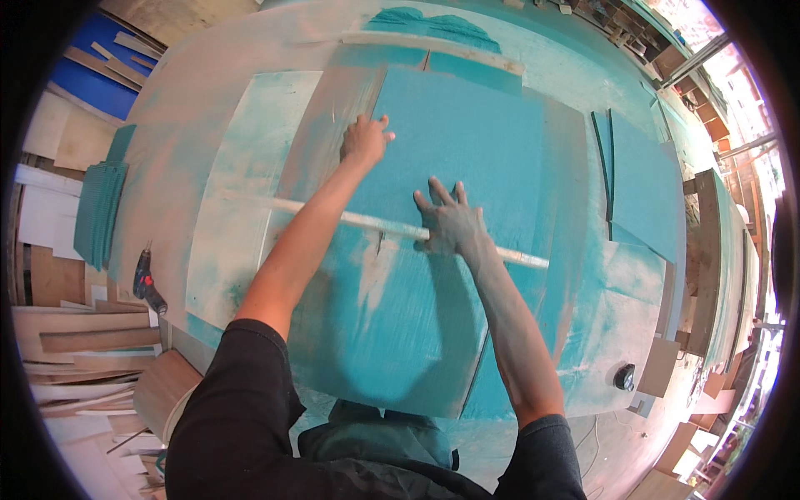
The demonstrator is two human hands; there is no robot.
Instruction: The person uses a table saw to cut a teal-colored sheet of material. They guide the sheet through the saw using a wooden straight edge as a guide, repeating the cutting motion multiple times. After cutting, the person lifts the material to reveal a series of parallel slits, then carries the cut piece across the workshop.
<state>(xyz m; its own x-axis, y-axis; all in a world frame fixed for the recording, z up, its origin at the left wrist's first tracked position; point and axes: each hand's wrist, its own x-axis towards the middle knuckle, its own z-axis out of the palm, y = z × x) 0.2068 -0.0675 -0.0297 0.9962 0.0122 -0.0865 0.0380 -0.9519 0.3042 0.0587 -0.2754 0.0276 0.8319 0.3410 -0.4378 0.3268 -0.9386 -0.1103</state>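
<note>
Right hand [457,223] splays on flat teal rectangular board [475,137] (likely steadying it); left hand [364,142] meets left edge, grip unclear.

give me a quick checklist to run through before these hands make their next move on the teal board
1. Left hand at the left edge of the teal board: ok.
2. Right hand spread, fingers reaching over the board: ok; how hard it presses, cannot tell.
3. Pale strip fully in sight: not ok, the left forearm and right hand hide parts of it.
4. Drill away from the board: ok, it lies well off to the left.
5. Black round object away from both hands: ok, it sits at the lower right.
6. Board fixed in place: cannot tell from this view.
</note>
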